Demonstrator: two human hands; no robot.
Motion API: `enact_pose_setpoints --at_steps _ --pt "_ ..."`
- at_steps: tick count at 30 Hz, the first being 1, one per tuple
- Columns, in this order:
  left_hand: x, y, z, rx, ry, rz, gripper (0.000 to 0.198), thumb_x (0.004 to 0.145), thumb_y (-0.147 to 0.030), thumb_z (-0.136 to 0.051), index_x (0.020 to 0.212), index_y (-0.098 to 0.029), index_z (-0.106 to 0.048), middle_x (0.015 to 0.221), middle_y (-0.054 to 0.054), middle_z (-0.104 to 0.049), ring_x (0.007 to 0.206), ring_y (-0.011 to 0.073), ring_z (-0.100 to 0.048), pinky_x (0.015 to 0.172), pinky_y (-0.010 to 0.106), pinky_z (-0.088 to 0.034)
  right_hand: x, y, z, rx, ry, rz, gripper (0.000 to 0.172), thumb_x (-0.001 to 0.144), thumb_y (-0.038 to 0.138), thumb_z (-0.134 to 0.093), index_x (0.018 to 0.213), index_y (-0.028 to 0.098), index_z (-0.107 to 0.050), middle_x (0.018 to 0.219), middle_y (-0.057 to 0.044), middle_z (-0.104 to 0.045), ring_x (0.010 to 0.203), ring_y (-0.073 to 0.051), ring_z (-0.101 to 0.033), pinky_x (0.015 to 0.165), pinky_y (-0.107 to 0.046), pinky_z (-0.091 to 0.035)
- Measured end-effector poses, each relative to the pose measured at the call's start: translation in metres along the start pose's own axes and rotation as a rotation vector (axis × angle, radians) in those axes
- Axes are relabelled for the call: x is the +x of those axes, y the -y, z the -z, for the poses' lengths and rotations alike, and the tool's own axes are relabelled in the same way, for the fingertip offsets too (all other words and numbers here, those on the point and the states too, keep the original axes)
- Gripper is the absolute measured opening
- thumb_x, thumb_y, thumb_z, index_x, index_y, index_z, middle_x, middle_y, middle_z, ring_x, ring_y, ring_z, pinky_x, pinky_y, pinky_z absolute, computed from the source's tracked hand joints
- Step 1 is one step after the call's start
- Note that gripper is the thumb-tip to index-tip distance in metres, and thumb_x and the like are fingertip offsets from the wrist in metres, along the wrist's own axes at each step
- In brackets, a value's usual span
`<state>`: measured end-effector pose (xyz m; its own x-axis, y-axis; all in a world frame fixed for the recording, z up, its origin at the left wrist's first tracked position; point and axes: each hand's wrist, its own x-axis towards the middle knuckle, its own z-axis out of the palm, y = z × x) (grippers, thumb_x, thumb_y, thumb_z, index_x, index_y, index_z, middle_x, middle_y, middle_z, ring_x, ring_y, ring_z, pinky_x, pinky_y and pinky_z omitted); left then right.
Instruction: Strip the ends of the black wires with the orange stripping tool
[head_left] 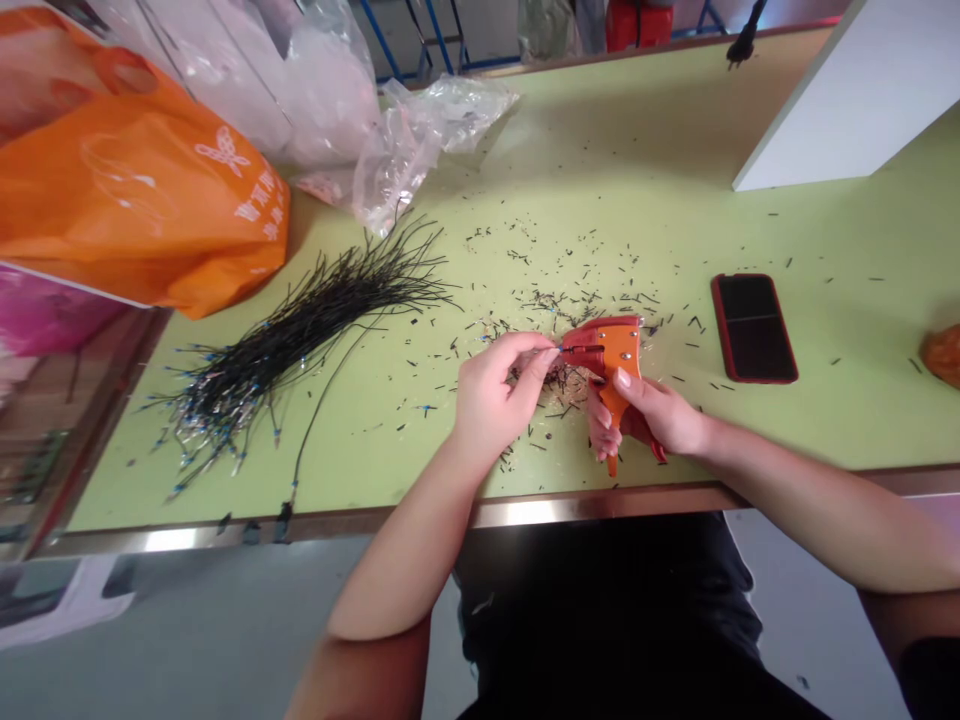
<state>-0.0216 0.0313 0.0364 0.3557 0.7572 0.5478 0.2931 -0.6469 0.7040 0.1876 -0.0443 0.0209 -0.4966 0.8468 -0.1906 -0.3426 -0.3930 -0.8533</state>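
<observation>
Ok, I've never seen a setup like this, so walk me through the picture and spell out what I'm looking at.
There is no machine here, just a person's two bare hands. The one picture comes from a camera worn on the head, looking forward and down.

The right hand grips an orange-and-red hand tool by its handles. The left hand appears to pinch a thin wire at the tool's nose, though little of it shows.

On the green tabletop lie a bundle of black wires, many with blue bits at one end, scattered black scraps and a red-edged phone. An orange bag and clear plastic sit toward the far left.
</observation>
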Motion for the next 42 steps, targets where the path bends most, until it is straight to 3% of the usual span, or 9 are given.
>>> enact_pose_setpoints --at_steps 9,15,20,26,29,31,34,39,42 --pt "0.001 -0.001 0.003 0.084 0.053 -0.011 0.010 0.103 -0.028 -0.066 0.099 -0.022 -0.073 0.085 0.000 -0.079 0.067 0.0119 -0.072 0.058 0.022 -0.053 0.002 -0.007 -0.004 -0.095 -0.073 0.051 0.066 0.096 0.082 -0.059 0.069 0.021 -0.053 0.055 0.006 -0.050 0.047 -0.012 -0.053 0.052 -0.029 -0.054" --pt "0.004 0.003 0.005 0.154 0.116 -0.109 0.016 0.106 -0.022 -0.059 0.095 -0.023 -0.071 0.081 0.000 -0.077 0.071 0.0143 -0.070 0.071 0.027 -0.056 0.002 -0.007 -0.010 -0.085 -0.106 0.103 0.063 0.095 0.077 -0.066 0.067 0.022 -0.050 0.054 0.007 -0.047 0.044 -0.011 -0.046 0.048 -0.028 -0.047" --pt "0.002 0.004 0.002 0.250 0.108 -0.148 0.017 0.106 -0.024 -0.057 0.094 -0.023 -0.069 0.082 0.001 -0.075 0.075 0.0170 -0.067 0.071 0.030 -0.052 0.006 -0.012 -0.014 -0.044 -0.183 0.104 0.064 0.094 0.076 -0.068 0.064 0.024 -0.045 0.051 0.009 -0.039 0.041 -0.009 -0.039 0.041 -0.025 -0.036" --pt "0.006 0.015 0.010 0.295 -0.033 -0.119 0.018 0.105 -0.024 -0.057 0.090 -0.023 -0.066 0.075 0.000 -0.070 0.069 0.0155 -0.062 0.064 0.029 -0.046 0.002 -0.002 -0.008 -0.030 -0.145 0.234 0.059 0.097 0.072 -0.065 0.069 0.023 -0.050 0.054 0.007 -0.042 0.044 -0.012 -0.042 0.044 -0.027 -0.043" --pt "0.013 0.032 0.024 0.259 -0.239 0.031 0.019 0.109 -0.031 -0.054 0.094 -0.023 -0.063 0.072 -0.002 -0.066 0.064 0.0134 -0.061 0.061 0.027 -0.045 -0.004 0.016 -0.002 0.028 -0.274 0.386 0.056 0.093 0.075 -0.068 0.073 0.025 -0.056 0.059 0.005 -0.045 0.052 -0.016 -0.047 0.057 -0.035 -0.055" --pt "0.016 0.036 0.028 0.242 -0.307 0.063 0.020 0.109 -0.035 -0.054 0.097 -0.024 -0.064 0.073 -0.003 -0.067 0.065 0.0130 -0.062 0.064 0.027 -0.047 -0.006 0.024 0.000 0.060 -0.331 0.413 0.054 0.091 0.076 -0.069 0.077 0.025 -0.059 0.063 0.002 -0.048 0.057 -0.018 -0.050 0.062 -0.039 -0.058" --pt "0.013 0.028 0.018 0.293 -0.207 -0.022 0.017 0.107 -0.032 -0.058 0.096 -0.023 -0.067 0.079 0.000 -0.072 0.069 0.0143 -0.064 0.068 0.029 -0.050 -0.002 0.021 -0.002 0.071 -0.277 0.386 0.054 0.091 0.076 -0.069 0.083 0.024 -0.063 0.069 0.000 -0.054 0.063 -0.020 -0.056 0.068 -0.040 -0.060" --pt "-0.001 -0.004 -0.009 0.314 0.013 -0.236 0.012 0.104 -0.020 -0.058 0.100 -0.022 -0.069 0.081 0.002 -0.076 0.071 0.0166 -0.067 0.069 0.031 -0.051 0.008 -0.005 -0.006 -0.008 -0.080 0.291 0.069 0.091 0.090 -0.054 0.091 0.021 -0.064 0.076 -0.005 -0.064 0.077 -0.024 -0.068 0.073 -0.040 -0.063" --pt "-0.005 -0.015 -0.013 0.286 0.076 -0.280 0.011 0.103 -0.017 -0.057 0.099 -0.023 -0.065 0.075 -0.001 -0.075 0.066 0.0156 -0.066 0.068 0.031 -0.051 0.009 -0.015 -0.005 -0.038 -0.064 0.252 0.073 0.090 0.093 -0.050 0.098 0.022 -0.066 0.082 -0.006 -0.067 0.087 -0.027 -0.071 0.075 -0.040 -0.064"
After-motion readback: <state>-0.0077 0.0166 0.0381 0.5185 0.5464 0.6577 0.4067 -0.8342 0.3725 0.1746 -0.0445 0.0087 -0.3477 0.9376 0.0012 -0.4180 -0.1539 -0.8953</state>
